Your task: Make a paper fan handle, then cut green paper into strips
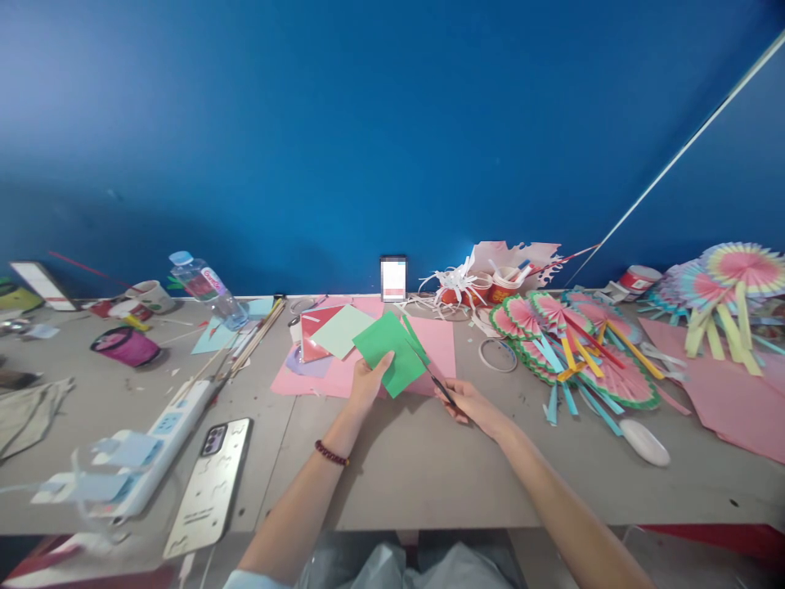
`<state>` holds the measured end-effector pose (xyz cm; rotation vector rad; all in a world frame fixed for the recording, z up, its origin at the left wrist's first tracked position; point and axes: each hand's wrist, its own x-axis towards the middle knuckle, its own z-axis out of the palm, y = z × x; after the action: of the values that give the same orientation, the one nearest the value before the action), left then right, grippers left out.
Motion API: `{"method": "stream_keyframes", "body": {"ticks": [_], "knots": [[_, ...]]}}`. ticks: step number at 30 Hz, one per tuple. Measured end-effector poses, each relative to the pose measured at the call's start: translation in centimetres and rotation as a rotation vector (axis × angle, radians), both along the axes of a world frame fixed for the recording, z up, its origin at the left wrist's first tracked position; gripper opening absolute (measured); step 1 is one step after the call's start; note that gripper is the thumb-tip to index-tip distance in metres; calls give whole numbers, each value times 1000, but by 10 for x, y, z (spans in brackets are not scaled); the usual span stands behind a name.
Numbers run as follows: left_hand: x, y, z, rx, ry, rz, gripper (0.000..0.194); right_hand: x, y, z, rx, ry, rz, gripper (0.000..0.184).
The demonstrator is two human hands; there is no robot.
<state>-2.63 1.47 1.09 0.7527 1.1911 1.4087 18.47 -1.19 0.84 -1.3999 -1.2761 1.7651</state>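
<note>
My left hand (370, 380) pinches the lower left edge of a green sheet of paper (389, 348), held up over the table. In my right hand (466, 402) is a pair of scissors (442, 389) with dark handles. The blades reach the right side of the green paper, where a narrow strip stands partly apart from the sheet. Behind it lie a pale green sheet (343, 331), a red packet (311, 348) and a large pink sheet (440, 339). A dark beaded bracelet (332, 453) circles my left wrist.
A phone (393, 280) leans on the blue wall. Folded paper fans (570, 335) and a white mouse (643, 442) lie right. Left are a power strip (165, 442), another phone (209, 483), a water bottle (208, 286) and a pink cup (126, 346). White paper strips (461, 286) heap up behind.
</note>
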Motion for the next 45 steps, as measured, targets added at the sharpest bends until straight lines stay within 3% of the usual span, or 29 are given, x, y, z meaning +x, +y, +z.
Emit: {"method": "stream_keyframes", "body": {"ticks": [45], "knots": [[6, -3, 1, -6, 8, -55, 53, -1, 0, -4, -7, 18, -30, 52]]}}
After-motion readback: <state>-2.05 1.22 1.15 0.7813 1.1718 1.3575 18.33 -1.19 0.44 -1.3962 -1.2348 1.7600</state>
